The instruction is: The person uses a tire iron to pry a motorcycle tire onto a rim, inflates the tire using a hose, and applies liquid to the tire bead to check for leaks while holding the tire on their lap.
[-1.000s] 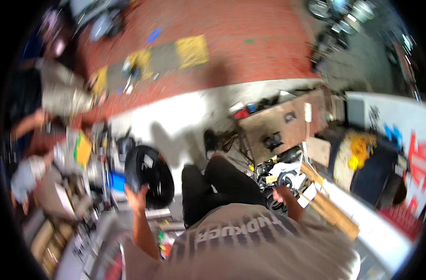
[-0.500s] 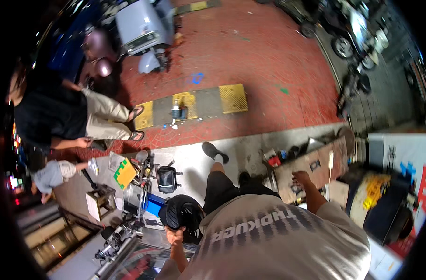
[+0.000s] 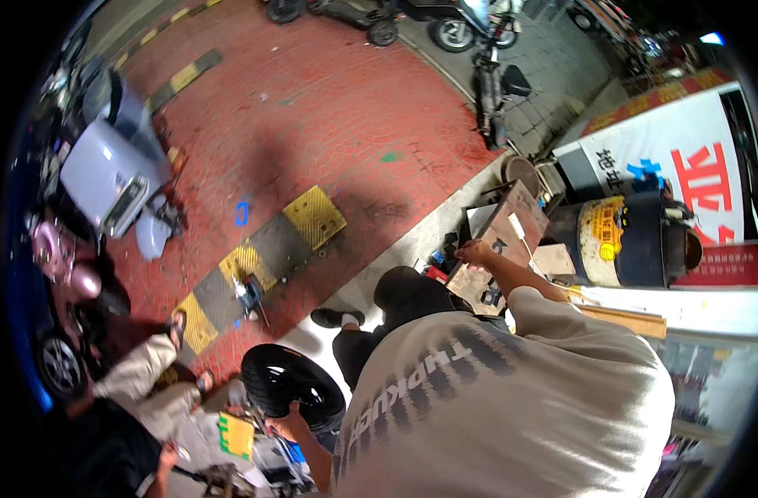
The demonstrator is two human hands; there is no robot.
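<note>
My left hand [image 3: 289, 422] grips a black motorbike tyre [image 3: 271, 378] at the lower middle, beside my body. My right hand [image 3: 477, 254] reaches to the near-left edge of a worn wooden worktop [image 3: 512, 217], fingers apart and slightly bent. Small dark items and a red-and-white box [image 3: 429, 271] lie beside that worktop. A white strip-like object [image 3: 524, 232] lies on it.
At the lower left stands a person in dark top [image 3: 105, 448], near clutter and a yellow board [image 3: 236, 436]. Striped ramps [image 3: 312, 217] cross the red paving, with a tool-like object [image 3: 250, 295]. Scooters [image 3: 113, 178] line the edges; a barrel [image 3: 620, 241] stands right.
The view has swung right. My right arm has come forward from low beside me to the worktop's edge. The tyre remains in my left hand, now tilted differently.
</note>
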